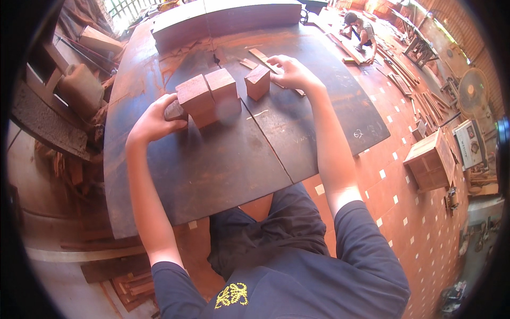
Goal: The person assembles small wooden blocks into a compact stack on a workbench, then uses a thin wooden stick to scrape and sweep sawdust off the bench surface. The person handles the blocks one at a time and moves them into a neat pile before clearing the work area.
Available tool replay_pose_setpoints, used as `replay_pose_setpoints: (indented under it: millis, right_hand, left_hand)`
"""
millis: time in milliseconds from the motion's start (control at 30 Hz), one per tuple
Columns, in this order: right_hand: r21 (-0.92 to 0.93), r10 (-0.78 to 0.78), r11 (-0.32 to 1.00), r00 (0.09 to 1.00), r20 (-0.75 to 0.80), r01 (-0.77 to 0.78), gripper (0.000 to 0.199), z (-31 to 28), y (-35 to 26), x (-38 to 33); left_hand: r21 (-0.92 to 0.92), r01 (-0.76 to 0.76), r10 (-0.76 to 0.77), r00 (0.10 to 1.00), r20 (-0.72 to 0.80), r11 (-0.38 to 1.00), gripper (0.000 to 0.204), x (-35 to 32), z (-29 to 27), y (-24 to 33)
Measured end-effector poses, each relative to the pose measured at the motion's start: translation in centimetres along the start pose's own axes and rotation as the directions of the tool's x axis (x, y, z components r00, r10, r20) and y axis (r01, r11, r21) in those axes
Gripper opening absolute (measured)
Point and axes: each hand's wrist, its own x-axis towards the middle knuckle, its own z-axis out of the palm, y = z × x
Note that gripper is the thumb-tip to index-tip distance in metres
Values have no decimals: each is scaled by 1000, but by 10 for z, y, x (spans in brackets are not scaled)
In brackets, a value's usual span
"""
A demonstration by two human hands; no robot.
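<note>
Two reddish-brown wooden blocks, a left one (pixel 194 90) and a right one (pixel 220 80), stand side by side on the dark table top (pixel 223 159), with a narrow gap between their tops. At their left end my left hand (pixel 154 119) is closed, thumb and fingers around a smaller wooden block (pixel 175 110). Across a slot in the table, another wooden block (pixel 257 82) stands apart to the right. Beside its right face is my right hand (pixel 292 73), thumb and forefinger spread; whether it touches the block is unclear. Thin wood strips (pixel 259 55) lie behind that block, partly under the hand.
A long raised beam (pixel 228 24) crosses the table's far side. Beyond the right edge, a person (pixel 361 34) crouches among boards on the tiled floor. A wooden cabinet (pixel 431 161) and a fan (pixel 474 90) stand farther right. Wood scraps (pixel 133 287) lie at lower left.
</note>
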Motion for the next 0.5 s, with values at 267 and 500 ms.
replay_pose_setpoints:
  millis: [267, 500]
  right_hand:
    - [4, -68, 998, 963, 260, 70, 67, -9, -36, -10]
    - [138, -160, 982, 962, 222, 132, 44, -7, -33, -4]
  left_hand:
    - [87, -80, 87, 993, -83, 993, 70, 3, 15, 8]
    - [43, 39, -26, 961, -276, 998, 68, 5, 1, 4]
